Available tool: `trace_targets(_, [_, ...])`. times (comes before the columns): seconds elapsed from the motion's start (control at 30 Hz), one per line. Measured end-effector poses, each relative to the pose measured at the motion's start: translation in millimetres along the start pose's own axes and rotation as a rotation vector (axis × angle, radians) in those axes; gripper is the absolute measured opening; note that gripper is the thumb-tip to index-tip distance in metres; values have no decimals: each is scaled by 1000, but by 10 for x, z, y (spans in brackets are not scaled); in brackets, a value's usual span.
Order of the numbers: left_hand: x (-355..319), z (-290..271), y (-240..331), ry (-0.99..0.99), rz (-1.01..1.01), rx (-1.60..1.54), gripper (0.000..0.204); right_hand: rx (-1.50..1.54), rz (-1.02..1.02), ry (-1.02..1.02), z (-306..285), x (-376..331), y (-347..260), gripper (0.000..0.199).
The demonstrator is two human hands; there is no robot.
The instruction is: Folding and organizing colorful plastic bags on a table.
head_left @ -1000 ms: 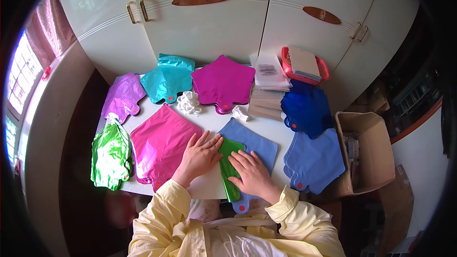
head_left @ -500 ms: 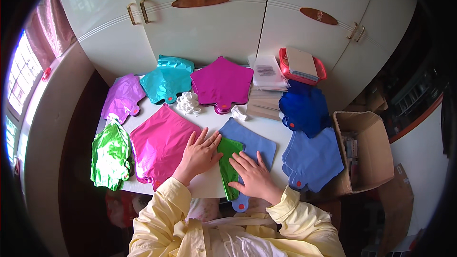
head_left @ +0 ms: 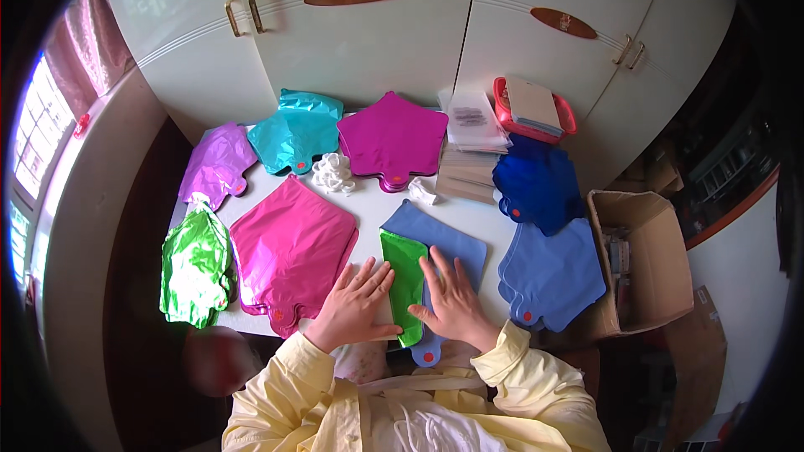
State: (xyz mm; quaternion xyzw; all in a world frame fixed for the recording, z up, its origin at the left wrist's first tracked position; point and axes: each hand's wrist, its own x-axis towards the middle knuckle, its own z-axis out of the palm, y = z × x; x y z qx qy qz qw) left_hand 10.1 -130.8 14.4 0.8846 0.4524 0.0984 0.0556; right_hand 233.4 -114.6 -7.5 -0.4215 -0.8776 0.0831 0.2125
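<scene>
A folded green foil balloon lies on a light blue foil balloon near the front edge of the white table. My left hand rests flat beside the green balloon's left edge, fingers spread. Flat on the green and light blue balloons lies my right hand, fingers apart. Neither hand grips anything. A stack of pink foil balloons lies just left of my left hand.
Around the table lie green, purple, teal, magenta, dark blue and light blue balloon stacks. White ribbon, paper stacks and a red basket sit behind. An open cardboard box stands right. Cupboard doors rise behind.
My right hand has slid slightly left and forward over the green balloon. The left hand stays almost in place.
</scene>
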Motion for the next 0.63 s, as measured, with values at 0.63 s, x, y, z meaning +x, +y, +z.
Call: trace_targets(0.63, [-111, 93, 73, 70, -39, -67, 97, 107, 26, 16, 39, -16, 38, 69])
